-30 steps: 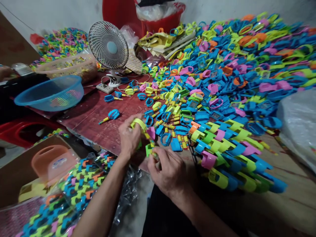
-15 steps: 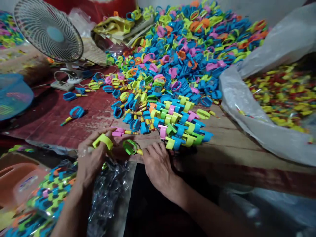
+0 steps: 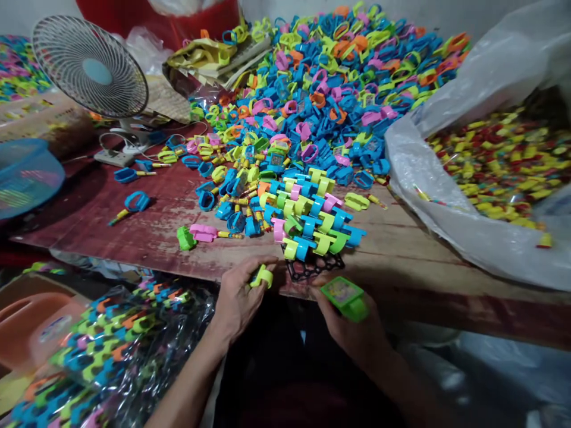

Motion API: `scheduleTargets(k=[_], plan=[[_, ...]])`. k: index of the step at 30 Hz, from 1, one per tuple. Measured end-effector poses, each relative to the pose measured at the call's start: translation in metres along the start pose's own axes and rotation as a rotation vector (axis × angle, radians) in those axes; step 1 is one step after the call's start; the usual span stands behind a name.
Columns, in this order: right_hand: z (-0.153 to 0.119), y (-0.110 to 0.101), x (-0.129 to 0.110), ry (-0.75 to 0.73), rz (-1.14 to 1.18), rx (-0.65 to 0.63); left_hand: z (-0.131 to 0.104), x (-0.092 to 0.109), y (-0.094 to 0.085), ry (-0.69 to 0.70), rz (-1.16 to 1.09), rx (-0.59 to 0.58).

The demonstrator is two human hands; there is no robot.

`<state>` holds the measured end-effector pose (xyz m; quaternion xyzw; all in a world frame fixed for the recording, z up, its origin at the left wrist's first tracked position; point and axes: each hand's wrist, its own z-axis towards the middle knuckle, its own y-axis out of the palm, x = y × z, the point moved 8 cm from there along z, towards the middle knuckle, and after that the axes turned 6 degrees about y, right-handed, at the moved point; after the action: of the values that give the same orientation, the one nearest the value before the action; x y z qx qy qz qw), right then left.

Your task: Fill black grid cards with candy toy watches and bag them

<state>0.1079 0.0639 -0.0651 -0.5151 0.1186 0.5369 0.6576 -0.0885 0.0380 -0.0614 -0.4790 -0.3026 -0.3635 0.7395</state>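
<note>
My left hand (image 3: 236,294) is closed around a yellow-green toy watch (image 3: 264,276) near the table's front edge. A green toy watch (image 3: 342,291) with a square picture face is gripped in my right hand (image 3: 357,333), just past the edge. Between and beyond my hands, a black plastic rack (image 3: 314,267) shows its front rows. Blue, yellow, green and pink toy watches (image 3: 307,217) stand on it in tight rows. To the left, a pink toy watch (image 3: 204,232) with a yellow tube lies beside a green one (image 3: 186,238).
A large heap of toy watches (image 3: 307,107) covers the back of the table. On the right, a white sack (image 3: 410,154) holds small yellow and red tubes (image 3: 513,172). A fan (image 3: 93,68) and a blue basket (image 3: 33,178) are at left; bagged watches (image 3: 102,339) lie below.
My left hand has moved right, toward the rack, with the yellow-green watch. My right hand has moved right and now holds a green watch up. The rack's front rows have come into view.
</note>
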Motion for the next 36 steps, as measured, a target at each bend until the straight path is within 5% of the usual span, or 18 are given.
scheduleTargets(k=[4,12,15,23,30,36], plan=[[0.007,-0.002,0.015,-0.029,-0.016,0.128,0.018,0.006,0.017,0.073,-0.027,0.013],[0.027,0.018,-0.002,-0.131,-0.364,0.273,0.024,-0.017,0.038,-0.151,-0.122,-0.079],[0.029,0.022,-0.003,-0.175,-0.385,0.312,0.028,-0.016,0.042,-0.108,-0.175,-0.091],[0.030,0.026,-0.007,-0.226,-0.533,0.372,0.034,-0.015,0.039,0.010,-0.195,-0.024],[0.031,0.026,-0.011,-0.244,-0.545,0.384,0.028,-0.020,0.042,-0.035,-0.276,-0.046],[0.027,0.029,0.002,-0.202,-0.454,0.357,0.009,-0.019,0.013,-0.212,-0.470,0.212]])
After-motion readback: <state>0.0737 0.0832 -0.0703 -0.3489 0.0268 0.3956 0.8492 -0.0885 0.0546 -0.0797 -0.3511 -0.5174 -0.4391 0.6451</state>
